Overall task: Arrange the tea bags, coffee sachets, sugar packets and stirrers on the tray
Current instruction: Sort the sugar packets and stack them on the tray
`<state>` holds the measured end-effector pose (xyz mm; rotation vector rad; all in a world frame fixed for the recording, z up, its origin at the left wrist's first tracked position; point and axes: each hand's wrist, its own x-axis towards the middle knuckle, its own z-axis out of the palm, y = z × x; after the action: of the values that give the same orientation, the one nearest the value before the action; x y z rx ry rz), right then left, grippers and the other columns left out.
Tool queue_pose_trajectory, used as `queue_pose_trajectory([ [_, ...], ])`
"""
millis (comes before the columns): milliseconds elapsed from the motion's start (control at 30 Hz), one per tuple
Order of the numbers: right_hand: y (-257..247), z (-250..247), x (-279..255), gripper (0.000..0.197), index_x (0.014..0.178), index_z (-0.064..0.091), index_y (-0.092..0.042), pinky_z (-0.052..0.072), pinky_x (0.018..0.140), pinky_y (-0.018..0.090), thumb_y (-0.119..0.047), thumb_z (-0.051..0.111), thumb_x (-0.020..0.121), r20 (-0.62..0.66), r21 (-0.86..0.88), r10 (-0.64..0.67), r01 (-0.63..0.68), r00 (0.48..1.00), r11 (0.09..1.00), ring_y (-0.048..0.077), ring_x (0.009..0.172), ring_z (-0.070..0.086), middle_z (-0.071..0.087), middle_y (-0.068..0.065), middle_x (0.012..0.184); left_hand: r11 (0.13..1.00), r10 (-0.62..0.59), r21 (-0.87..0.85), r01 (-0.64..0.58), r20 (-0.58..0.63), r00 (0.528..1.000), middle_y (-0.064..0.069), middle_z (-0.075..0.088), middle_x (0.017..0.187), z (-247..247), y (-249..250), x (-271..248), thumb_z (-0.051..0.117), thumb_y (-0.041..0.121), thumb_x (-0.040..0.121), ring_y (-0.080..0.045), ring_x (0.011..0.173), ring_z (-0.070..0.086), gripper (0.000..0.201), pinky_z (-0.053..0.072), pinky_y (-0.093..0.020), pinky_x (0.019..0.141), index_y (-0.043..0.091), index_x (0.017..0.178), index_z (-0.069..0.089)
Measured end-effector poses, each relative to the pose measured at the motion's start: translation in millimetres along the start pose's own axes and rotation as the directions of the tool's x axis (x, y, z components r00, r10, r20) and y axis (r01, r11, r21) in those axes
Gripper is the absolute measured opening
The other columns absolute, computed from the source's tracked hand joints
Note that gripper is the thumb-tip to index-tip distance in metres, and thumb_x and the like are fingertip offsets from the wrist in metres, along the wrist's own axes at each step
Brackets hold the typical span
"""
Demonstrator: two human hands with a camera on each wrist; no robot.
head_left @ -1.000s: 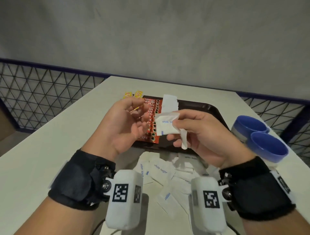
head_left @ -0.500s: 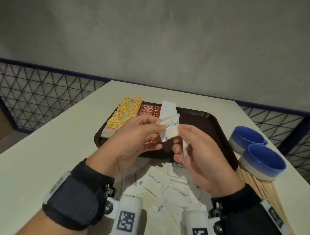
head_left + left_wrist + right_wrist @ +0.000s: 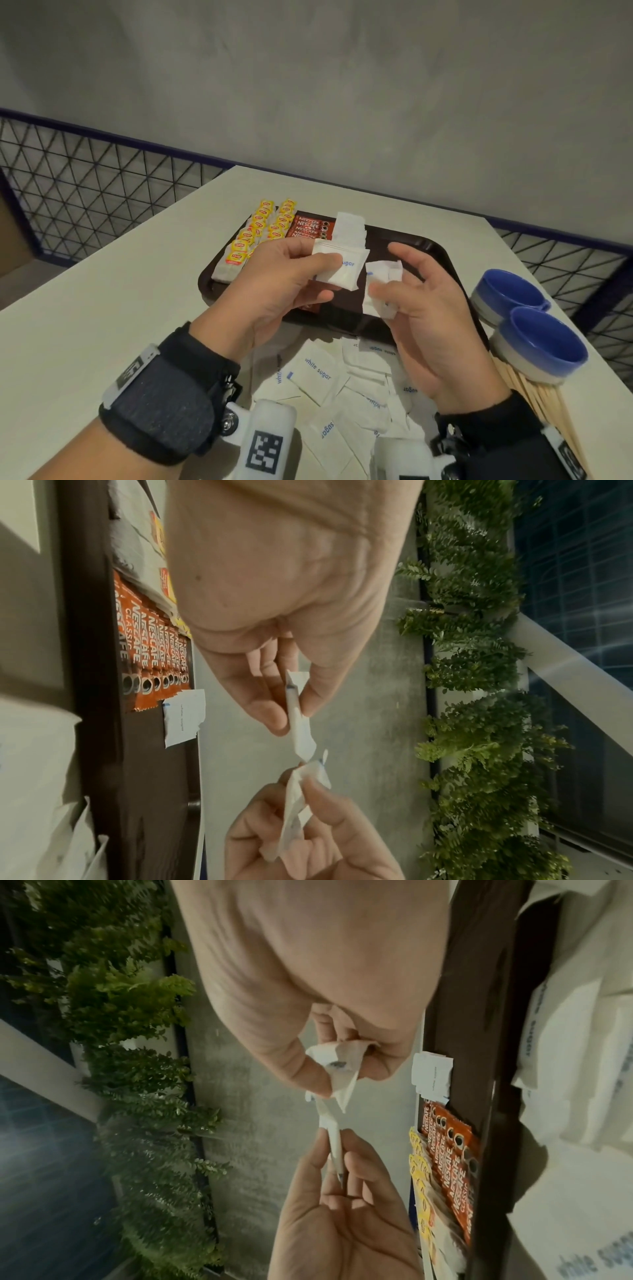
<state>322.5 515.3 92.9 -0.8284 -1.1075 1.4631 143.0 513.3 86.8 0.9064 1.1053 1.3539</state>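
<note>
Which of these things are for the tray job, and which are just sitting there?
For the job:
tray
tea bags
coffee sachets
sugar packets
stirrers

Just lying about:
two blue cups
wire fence

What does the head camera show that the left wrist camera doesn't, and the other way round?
Only the head view shows two blue cups, the wooden stirrers and the loose sugar packets on the table. Only the left wrist view shows leafy plants. Both show the left hand and the right hand each pinching sugar packets over the tray, plus the coffee sachets.
</note>
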Motion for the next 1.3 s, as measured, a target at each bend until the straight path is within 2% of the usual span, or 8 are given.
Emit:
queue_pose_trajectory([
  [233, -2.5, 2.2, -0.4, 0.044, 0.122, 0.063, -0.011, 0.064, 0.074, 0.030, -0.009, 0.068, 0.079, 0.029, 0.034, -0.143, 0.142, 0.989, 0.989, 0.025, 0.098, 0.076, 0.079, 0.008, 0.106, 0.995, 0.049, 0.093, -0.048, -0.017, 0.999, -0.004, 0.081, 0.101, 2.0, -2.4, -0.7, 0.078, 0.014, 0.089, -0.018, 0.087, 0.078, 0.016, 0.059, -0.027, 0.066, 0.013, 0.106, 0.079],
  [333, -1.2, 1.5, -1.5, 0.038, 0.117, 0.067, -0.015, 0.064, 0.076, 0.032, -0.016, 0.070, 0.078, 0.055, -0.102, -0.212, 0.217, 0.976, 0.971, 0.023, 0.095, 0.077, 0.079, 0.004, 0.102, 0.994, 0.031, 0.106, -0.031, 0.000, 1.000, -0.006, 0.081, 0.098, 4.3, -3.1, -1.8, 0.076, 0.019, 0.091, -0.014, 0.078, 0.076, 0.016, 0.058, -0.026, 0.064, 0.011, 0.104, 0.081],
  [533, 5.7, -0.4, -5.3, 0.032, 0.105, 0.072, -0.030, 0.057, 0.074, 0.014, -0.010, 0.080, 0.082, 0.159, -0.487, -0.337, 0.371, 0.928, 0.790, 0.000, 0.097, 0.071, 0.076, -0.016, 0.099, 0.992, -0.045, 0.121, 0.030, 0.123, 0.991, -0.012, 0.080, 0.103, 3.6, -2.3, -3.7, 0.066, 0.034, 0.098, -0.022, 0.087, 0.075, 0.029, 0.055, -0.027, 0.065, 0.010, 0.106, 0.080],
  [767, 2.5, -4.2, -5.5, 0.033, 0.108, 0.071, -0.029, 0.060, 0.073, 0.019, -0.012, 0.081, 0.082, 0.163, -0.448, -0.361, 0.394, 0.918, 0.803, 0.006, 0.097, 0.073, 0.076, -0.011, 0.102, 0.994, -0.010, 0.110, -0.023, 0.288, 0.958, -0.011, 0.079, 0.105, 3.0, -1.6, -7.3, 0.071, 0.042, 0.085, -0.020, 0.094, 0.075, 0.042, 0.057, -0.029, 0.074, 0.008, 0.107, 0.080],
  [933, 5.5, -5.4, -3.6, 0.037, 0.111, 0.067, -0.045, 0.061, 0.081, 0.034, -0.030, 0.080, 0.080, 0.173, -0.594, -0.385, 0.408, 0.907, 0.694, 0.011, 0.110, 0.064, 0.066, -0.014, 0.114, 0.996, 0.036, 0.064, -0.057, 0.279, 0.960, -0.011, 0.079, 0.102, 5.0, -6.2, -7.5, 0.074, 0.030, 0.084, -0.018, 0.090, 0.074, 0.024, 0.058, -0.025, 0.073, 0.009, 0.094, 0.082],
  [1100, 2.7, -3.3, -2.4, 0.042, 0.119, 0.066, -0.029, 0.061, 0.076, 0.023, -0.031, 0.079, 0.080, 0.169, -0.481, -0.269, 0.317, 0.948, 0.817, 0.006, 0.098, 0.071, 0.072, -0.011, 0.105, 0.997, 0.066, -0.047, -0.057, 0.244, 0.968, -0.009, 0.079, 0.097, 6.5, -4.8, -7.7, 0.069, 0.020, 0.090, -0.012, 0.078, 0.073, 0.022, 0.059, -0.022, 0.066, 0.003, 0.100, 0.079],
  [1200, 2.4, -2.9, -0.6, 0.031, 0.108, 0.073, -0.019, 0.061, 0.063, 0.028, -0.035, 0.071, 0.082, 0.082, -0.359, -0.186, 0.203, 0.979, 0.911, 0.017, 0.075, 0.071, 0.075, 0.006, 0.092, 0.993, 0.089, -0.092, -0.072, 0.198, 0.976, -0.006, 0.078, 0.090, 5.3, -2.4, -6.4, 0.067, 0.018, 0.093, -0.011, 0.077, 0.073, 0.022, 0.060, -0.019, 0.065, 0.002, 0.104, 0.078],
  [1300, 1.9, -4.8, 0.8, 0.018, 0.099, 0.074, -0.008, 0.059, 0.058, 0.027, -0.021, 0.072, 0.088, 0.014, -0.257, -0.151, 0.150, 0.988, 0.955, 0.019, 0.065, 0.065, 0.072, 0.019, 0.084, 0.993, 0.080, -0.096, -0.063, 0.184, 0.980, -0.011, 0.079, 0.102, 5.3, -1.5, -6.6, 0.065, 0.014, 0.096, -0.013, 0.085, 0.074, 0.023, 0.060, -0.020, 0.069, -0.001, 0.109, 0.076],
])
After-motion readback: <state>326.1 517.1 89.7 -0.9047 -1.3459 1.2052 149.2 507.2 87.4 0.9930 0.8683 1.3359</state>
